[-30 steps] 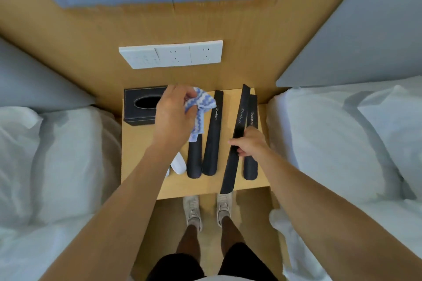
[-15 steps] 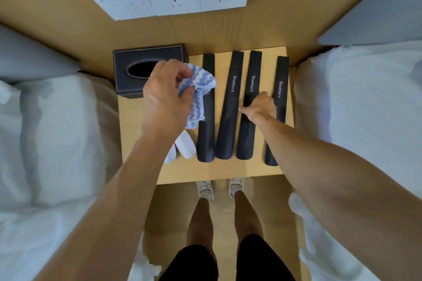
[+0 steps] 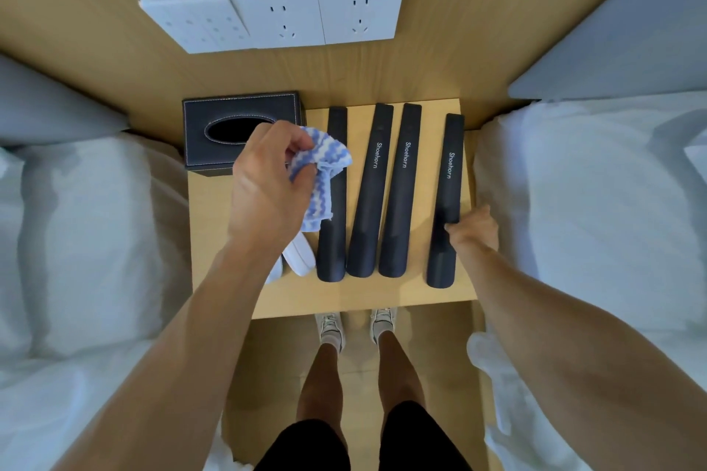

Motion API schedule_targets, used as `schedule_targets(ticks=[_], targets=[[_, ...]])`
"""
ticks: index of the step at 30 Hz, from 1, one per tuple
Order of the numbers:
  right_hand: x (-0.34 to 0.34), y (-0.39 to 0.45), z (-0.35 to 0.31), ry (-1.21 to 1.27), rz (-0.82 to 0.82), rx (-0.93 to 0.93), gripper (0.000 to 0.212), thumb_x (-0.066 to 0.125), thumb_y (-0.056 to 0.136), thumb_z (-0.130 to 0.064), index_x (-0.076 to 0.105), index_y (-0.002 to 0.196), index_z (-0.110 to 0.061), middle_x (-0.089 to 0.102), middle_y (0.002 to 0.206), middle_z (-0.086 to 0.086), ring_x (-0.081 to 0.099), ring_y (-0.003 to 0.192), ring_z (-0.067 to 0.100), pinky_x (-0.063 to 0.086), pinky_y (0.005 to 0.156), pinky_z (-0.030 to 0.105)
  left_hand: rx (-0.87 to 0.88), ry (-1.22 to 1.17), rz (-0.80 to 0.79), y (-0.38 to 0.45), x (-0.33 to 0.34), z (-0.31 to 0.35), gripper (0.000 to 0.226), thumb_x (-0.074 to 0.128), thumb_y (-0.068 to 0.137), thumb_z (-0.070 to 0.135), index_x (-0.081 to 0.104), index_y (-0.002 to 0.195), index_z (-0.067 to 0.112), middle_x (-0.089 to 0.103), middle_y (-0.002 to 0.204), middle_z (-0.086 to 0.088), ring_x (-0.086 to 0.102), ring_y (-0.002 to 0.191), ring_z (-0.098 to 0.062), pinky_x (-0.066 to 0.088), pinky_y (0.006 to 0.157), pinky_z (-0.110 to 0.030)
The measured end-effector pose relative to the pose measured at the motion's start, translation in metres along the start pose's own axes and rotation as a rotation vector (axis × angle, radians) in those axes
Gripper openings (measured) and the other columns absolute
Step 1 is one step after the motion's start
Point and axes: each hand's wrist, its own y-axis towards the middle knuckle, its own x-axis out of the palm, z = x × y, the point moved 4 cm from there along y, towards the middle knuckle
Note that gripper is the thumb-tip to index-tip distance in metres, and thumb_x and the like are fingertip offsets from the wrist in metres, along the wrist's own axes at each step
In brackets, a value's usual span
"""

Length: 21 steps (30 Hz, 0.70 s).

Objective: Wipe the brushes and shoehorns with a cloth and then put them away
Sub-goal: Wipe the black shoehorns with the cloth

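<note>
Looking down, frame centre: wooden nightstand, shoes and bare legs below it
Room: white bedding left and right of frame; wood wall panel above with white socket strip
Upper left of nightstand: black tissue box
Shoehorns: four black ones lengthwise on top; three close together, rightmost shoehorn apart near right edge
White items: low left of shoehorns, partly hidden, can't identify
Left hand: above the top, fingers curled, pinching blue-white cloth, which hangs over the leftmost shoehorn
Right hand: fingers curled onto rightmost shoehorn's lower half, gripping its edge
</note>
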Motion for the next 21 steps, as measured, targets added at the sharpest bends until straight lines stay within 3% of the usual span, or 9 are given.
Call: schedule_targets(ticks=[2,5,10,13,17,21], targets=[[0.002,0.004,0.003,0.088,-0.049,-0.004,0.028,0.082,0.08,-0.015,0.057,0.095,-0.015,0.068,0.104,0.012,0.067,0.095,0.031,0.056,0.074,0.035,0.008,0.001,0.002,-0.004,-0.002,-0.001,0.019,0.063,0.083,-0.004,0.063,0.099,0.008,0.062,0.1,-0.005,0.055,0.086,-0.008,0.04,0.072,-0.002],[-0.001,0.006,0.002,0.141,-0.051,-0.027,0.026,0.082,0.08,-0.013,0.057,0.077,-0.021,0.064,0.088,0.005,0.069,0.095,0.029,0.056,0.073,0.031,0.026,0.002,0.009,-0.011,-0.006,0.001,0.02,0.063,0.084,-0.004,0.063,0.099,0.008,0.061,0.101,-0.005,0.055,0.085,-0.007,0.041,0.072,-0.003],[-0.023,-0.017,-0.004,0.313,-0.042,-0.047,0.03,0.08,0.081,-0.008,0.054,0.074,-0.022,0.069,0.091,0.009,0.07,0.08,0.029,0.062,0.077,0.049,0.054,-0.027,0.032,-0.021,-0.021,0.016,0.02,0.063,0.083,-0.004,0.063,0.098,0.009,0.061,0.101,-0.004,0.054,0.087,-0.006,0.039,0.074,-0.001],[-0.049,-0.046,-0.018,0.63,-0.075,-0.088,0.034,0.074,0.083,0.003,0.05,0.075,-0.019,0.064,0.087,0.007,0.069,0.093,0.035,0.061,0.079,0.051,0.098,-0.048,0.057,-0.026,-0.035,0.033,0.022,0.062,0.082,-0.005,0.062,0.098,0.009,0.061,0.1,-0.003,0.056,0.088,-0.01,0.04,0.076,-0.004],[-0.096,-0.11,-0.05,1.018,-0.169,-0.239,0.034,0.065,0.085,0.013,0.052,0.086,-0.019,0.062,0.093,0.005,0.065,0.094,0.023,0.06,0.063,0.032,0.09,-0.092,0.087,-0.029,-0.055,0.056,0.023,0.061,0.085,-0.001,0.063,0.103,0.014,0.062,0.102,-0.002,0.057,0.089,-0.009,0.039,0.076,-0.003],[-0.152,-0.18,-0.075,1.147,-0.191,-0.495,0.042,0.062,0.086,0.014,0.056,0.105,-0.022,0.072,0.108,0.003,0.069,0.101,0.018,0.062,0.078,0.036,0.205,-0.158,0.137,-0.032,-0.087,0.093,0.024,0.062,0.085,-0.002,0.062,0.104,0.014,0.062,0.101,-0.001,0.059,0.089,-0.012,0.047,0.079,-0.021]])
